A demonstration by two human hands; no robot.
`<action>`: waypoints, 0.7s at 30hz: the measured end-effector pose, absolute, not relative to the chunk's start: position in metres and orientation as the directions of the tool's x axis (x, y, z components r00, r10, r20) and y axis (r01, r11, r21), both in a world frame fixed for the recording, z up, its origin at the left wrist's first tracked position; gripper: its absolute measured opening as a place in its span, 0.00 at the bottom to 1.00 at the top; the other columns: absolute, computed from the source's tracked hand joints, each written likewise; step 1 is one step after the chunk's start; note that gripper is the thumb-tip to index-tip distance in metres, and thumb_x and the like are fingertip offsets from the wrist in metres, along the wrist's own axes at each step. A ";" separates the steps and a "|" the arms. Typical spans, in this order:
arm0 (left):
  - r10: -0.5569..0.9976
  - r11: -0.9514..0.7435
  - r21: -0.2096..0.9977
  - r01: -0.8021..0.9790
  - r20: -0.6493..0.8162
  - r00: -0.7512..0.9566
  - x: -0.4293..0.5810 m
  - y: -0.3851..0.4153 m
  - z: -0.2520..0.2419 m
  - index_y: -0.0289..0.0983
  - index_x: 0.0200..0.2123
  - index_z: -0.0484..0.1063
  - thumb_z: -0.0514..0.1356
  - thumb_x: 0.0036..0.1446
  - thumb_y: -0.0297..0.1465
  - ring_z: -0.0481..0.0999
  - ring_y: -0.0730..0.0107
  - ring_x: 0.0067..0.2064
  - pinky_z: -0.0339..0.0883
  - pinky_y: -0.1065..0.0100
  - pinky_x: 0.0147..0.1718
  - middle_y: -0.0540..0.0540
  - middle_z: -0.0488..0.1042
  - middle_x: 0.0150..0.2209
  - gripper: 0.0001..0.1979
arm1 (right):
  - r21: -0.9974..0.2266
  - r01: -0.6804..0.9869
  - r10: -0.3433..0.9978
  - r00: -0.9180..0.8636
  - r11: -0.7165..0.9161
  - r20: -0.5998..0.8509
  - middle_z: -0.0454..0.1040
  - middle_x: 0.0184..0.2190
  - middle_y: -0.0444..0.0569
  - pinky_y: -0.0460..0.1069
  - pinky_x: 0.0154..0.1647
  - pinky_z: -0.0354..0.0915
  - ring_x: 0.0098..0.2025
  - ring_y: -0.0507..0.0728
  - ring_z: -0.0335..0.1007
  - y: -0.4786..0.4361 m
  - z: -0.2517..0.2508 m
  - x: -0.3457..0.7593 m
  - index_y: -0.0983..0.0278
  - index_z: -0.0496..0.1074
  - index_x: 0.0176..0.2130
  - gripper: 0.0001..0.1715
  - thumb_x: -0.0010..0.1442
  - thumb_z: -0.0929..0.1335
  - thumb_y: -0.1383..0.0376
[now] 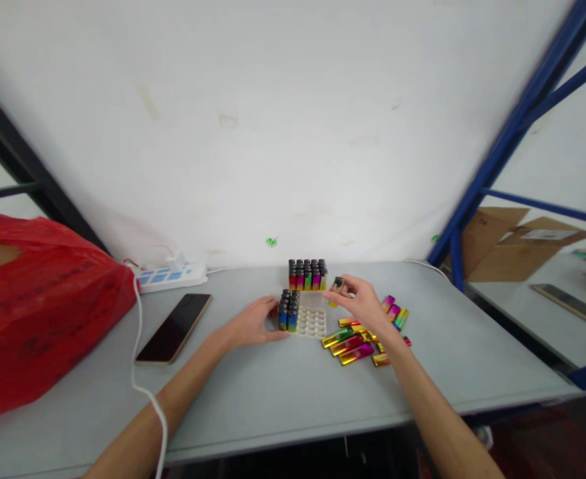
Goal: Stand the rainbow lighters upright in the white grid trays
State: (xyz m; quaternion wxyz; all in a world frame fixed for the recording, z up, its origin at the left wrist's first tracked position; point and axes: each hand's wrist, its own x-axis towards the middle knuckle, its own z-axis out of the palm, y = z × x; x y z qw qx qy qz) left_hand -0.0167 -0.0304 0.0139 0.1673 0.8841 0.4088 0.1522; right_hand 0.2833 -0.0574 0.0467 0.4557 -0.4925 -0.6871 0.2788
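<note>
A pale tray (312,326) with round-edged slots lies at the middle of the table. In its left part, several blue lighters (288,313) with black tops stand upright in rows, while the slots on the right hold nothing. My left hand (259,322) curls round the tray's left end, thumb at the front and fingers behind; what the fingertips touch is partly hidden. Above the tray's right back corner, my right hand (360,299) pinches a lighter (336,290) with a black top and a yellowish lower end. Shiny gold, red, green and purple lighters (351,344) lie loose beneath my right wrist.
Behind the tray, a block of upright multicoloured lighters (307,276) stands near the wall. To the left are a phone (174,328), a power strip (173,277), a white cable (137,332) and a red bag (48,313). A blue frame (492,156) and cardboard box (507,249) are at right.
</note>
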 end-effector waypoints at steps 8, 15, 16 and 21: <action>0.776 -0.607 0.424 0.672 0.132 0.617 -0.016 -0.030 0.014 0.38 0.41 0.74 0.69 0.55 0.49 0.77 0.52 0.43 0.73 0.57 0.46 0.42 0.77 0.42 0.22 | -0.942 0.183 0.928 -0.301 0.281 0.219 0.70 0.31 0.42 0.48 0.32 0.68 0.29 0.53 0.68 -0.065 0.047 0.268 0.59 0.64 0.36 0.31 0.69 0.63 0.35; 0.763 -0.623 0.437 0.649 0.157 0.627 -0.017 -0.030 0.013 0.38 0.41 0.74 0.69 0.55 0.49 0.77 0.53 0.42 0.73 0.57 0.45 0.42 0.77 0.41 0.21 | -0.872 0.344 0.936 -0.186 0.348 0.300 0.55 0.24 0.38 0.46 0.25 0.52 0.25 0.51 0.52 -0.066 0.045 0.262 0.58 0.59 0.29 0.31 0.70 0.62 0.38; 0.761 -0.626 0.436 0.647 0.159 0.629 -0.017 -0.030 0.013 0.37 0.41 0.74 0.69 0.55 0.49 0.77 0.53 0.42 0.73 0.57 0.45 0.42 0.77 0.41 0.21 | -0.849 0.390 0.934 -0.161 0.357 0.319 0.54 0.23 0.38 0.47 0.26 0.50 0.26 0.51 0.51 -0.065 0.045 0.261 0.59 0.56 0.27 0.32 0.70 0.62 0.38; 0.764 -0.622 0.439 0.649 0.161 0.624 -0.016 -0.029 0.010 0.38 0.41 0.74 0.69 0.55 0.49 0.76 0.53 0.42 0.72 0.57 0.45 0.43 0.77 0.41 0.22 | -0.745 0.574 0.932 -0.096 0.340 0.351 0.47 0.20 0.39 0.49 0.26 0.43 0.24 0.50 0.44 -0.065 0.042 0.259 0.58 0.48 0.21 0.33 0.66 0.64 0.44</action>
